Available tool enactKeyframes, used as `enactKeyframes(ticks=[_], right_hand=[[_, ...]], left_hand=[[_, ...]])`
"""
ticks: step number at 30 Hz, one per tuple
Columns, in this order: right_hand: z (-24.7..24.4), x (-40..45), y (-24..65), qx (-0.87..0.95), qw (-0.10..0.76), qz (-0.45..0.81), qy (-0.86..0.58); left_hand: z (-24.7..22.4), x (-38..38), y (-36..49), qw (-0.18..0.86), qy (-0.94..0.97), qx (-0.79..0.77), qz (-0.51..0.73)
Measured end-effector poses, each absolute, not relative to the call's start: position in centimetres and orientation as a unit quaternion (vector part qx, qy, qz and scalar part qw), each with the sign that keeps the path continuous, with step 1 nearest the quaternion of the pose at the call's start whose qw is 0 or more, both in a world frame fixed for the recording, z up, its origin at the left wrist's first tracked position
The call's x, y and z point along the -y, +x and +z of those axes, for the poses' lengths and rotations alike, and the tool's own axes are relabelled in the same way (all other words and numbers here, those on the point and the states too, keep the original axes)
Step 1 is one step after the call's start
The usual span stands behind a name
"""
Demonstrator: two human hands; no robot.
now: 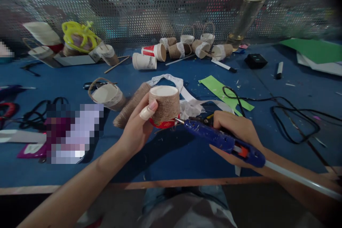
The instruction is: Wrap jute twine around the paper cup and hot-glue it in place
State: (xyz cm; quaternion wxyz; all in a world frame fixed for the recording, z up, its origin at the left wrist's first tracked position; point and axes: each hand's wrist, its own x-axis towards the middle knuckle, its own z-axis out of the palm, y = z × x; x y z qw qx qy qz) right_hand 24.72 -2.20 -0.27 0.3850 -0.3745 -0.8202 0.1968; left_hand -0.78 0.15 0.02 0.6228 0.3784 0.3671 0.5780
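My left hand (139,123), with a bandage round the thumb, grips a paper cup (164,105) wound with brown twine. A red printed band of the cup shows below the twine. My right hand (237,130) is closed round a blue glue gun (213,136), a long clear glue stick coming out of its back end. The gun's metal tip is at the lower right of the cup, by the edge of the twine; whether it touches cannot be made out. Behind my left hand lies a roll of twine (132,107), and white lace (184,91) curls behind the cup.
A twine-handled cup (108,94) stands left of the twine roll. More cups (180,50) lie and stand along the mesh screen (149,3). Green paper (216,87) and a black cable (294,101) are on the right. A bottle (247,14) stands at the back right.
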Motion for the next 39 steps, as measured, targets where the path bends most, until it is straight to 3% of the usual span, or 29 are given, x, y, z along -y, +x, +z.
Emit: enactKeyframes(ticks=[39], right_hand=[[0.3,2.2,25.1,0.831,0.357,0.21,-0.37]], left_hand=[[0.7,-0.4,-0.6,0.638,0.324,-0.387,0.582]])
